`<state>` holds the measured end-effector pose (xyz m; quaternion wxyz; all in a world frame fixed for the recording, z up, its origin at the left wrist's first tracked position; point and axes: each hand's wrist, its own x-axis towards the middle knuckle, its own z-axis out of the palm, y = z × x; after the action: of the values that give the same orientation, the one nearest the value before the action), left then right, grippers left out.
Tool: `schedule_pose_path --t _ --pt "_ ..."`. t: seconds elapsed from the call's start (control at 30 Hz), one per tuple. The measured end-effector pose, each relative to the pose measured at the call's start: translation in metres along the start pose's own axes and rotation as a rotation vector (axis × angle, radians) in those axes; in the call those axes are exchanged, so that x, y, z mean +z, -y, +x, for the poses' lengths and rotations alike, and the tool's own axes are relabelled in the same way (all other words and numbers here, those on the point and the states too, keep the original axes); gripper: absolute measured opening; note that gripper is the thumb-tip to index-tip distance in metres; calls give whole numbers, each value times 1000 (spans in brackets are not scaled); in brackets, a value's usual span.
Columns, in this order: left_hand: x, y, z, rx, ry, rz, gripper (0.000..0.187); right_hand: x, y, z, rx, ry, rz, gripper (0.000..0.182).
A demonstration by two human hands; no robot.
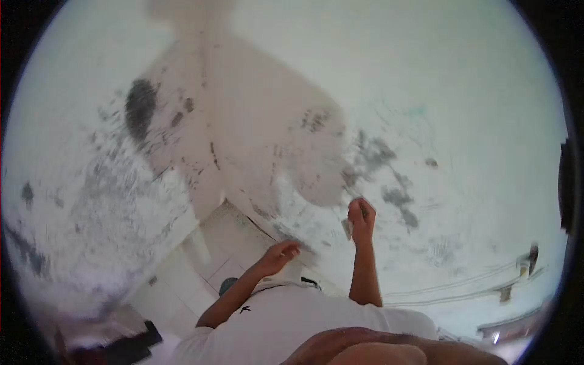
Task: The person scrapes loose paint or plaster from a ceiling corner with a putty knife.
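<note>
In the head view, my right hand point(362, 214) is raised close to the patchy white wall point(480, 121), its fingers closed round a small, thin, flat grey piece point(347, 228). The piece's lower end shows below the fingers; its exact kind is too blurred to make out. My left hand point(282, 254) hangs lower, in front of my body, with loosely bent fingers and nothing visible in it. Dark grey stains point(398, 196) and scraped-looking marks spread over the wall around my right hand.
Two walls meet at a corner point(223, 188), where my shadow falls across both. The left wall carries a large dark patch point(140, 109). Pale floor tiles point(210, 255) lie below the corner. Cables point(450, 295) run along the lower right, and a dark object point(131, 347) stands at the lower left.
</note>
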<state>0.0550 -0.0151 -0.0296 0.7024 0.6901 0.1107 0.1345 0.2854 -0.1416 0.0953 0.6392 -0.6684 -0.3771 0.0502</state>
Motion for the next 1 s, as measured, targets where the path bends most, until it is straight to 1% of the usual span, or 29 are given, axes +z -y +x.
schedule_pose_path --t 0.03,0.07,0.1,0.13,0.17,0.2,0.27,0.3,0.33,0.37,0.4,0.43,0.47,0.5,0.53,0.57,0.6,0.67,0.7,0.77,0.8,0.83,0.87,0.9,0.93,1.0 --pt "6 0 -1 7 65 6 29 5 -5 -3 32 56 121 35" --pt "5 -3 2 14 -5 -3 29 13 -10 -2 73 117 243 37" --pt "2 -5 4 -8 70 24 28 21 -14 0 67 186 262 37" --pt "4 -7 0 -47 153 43 28 26 -16 -6 85 188 294 37" --pt "5 -4 3 72 88 -19 21 31 -19 -11 107 187 324 36" --pt "4 -6 2 57 36 -19 21 38 -22 -15 121 235 346 36" --pt "1 -13 4 48 70 17 18 41 -26 -16 94 162 256 32" --pt "-7 -20 4 -10 214 58 19 36 -29 -15 143 181 248 29" --pt "-9 -38 -2 -26 205 58 19 30 -26 -13 191 194 236 26" --pt "-6 -57 -7 -18 373 -11 22 28 -22 -12 122 174 274 23" --pt "0 -72 -10 -4 553 -88 25 13 -30 -5 83 257 320 28" --pt "6 -75 -11 -77 723 -97 38 5 -23 -2 40 276 327 33" --pt "13 -71 -9 -76 752 -112 38 -4 -13 2 -1 294 328 38" --pt "15 -67 -3 -46 849 -134 45 -7 3 6 1 271 312 38" --pt "17 -62 1 -18 947 -159 52 -10 23 8 -108 298 396 43" --pt "19 -50 6 7 958 -138 60 -13 36 10 -220 329 479 48" --pt "20 -51 9 11 973 -141 60 -16 43 15 -221 317 467 48" --pt "20 -53 12 -68 965 -51 63 -18 49 27 -327 506 650 49" --pt "20 -50 12 -56 940 -56 63 -15 45 34 -313 478 652 47" --pt "24 -39 15 -72 931 -73 64 -14 14 40 -428 147 215 45" --pt "22 -40 16 -21 818 -92 64 -24 -13 37 -380 36 156 34" --pt "15 -44 15 -32 833 -84 64 -22 -6 45 -454 319 506 41" --pt "15 -43 10 -54 870 -94 64 -1 22 44 -551 478 649 49" --pt "15 -35 9 -55 792 -53 61 5 18 37 -462 454 656 53" --pt "17 -27 5 -52 778 -74 61 10 8 40 -446 475 653 53" --pt "1 -38 -5 -201 595 42 58 23 -5 37 -322 485 647 55"
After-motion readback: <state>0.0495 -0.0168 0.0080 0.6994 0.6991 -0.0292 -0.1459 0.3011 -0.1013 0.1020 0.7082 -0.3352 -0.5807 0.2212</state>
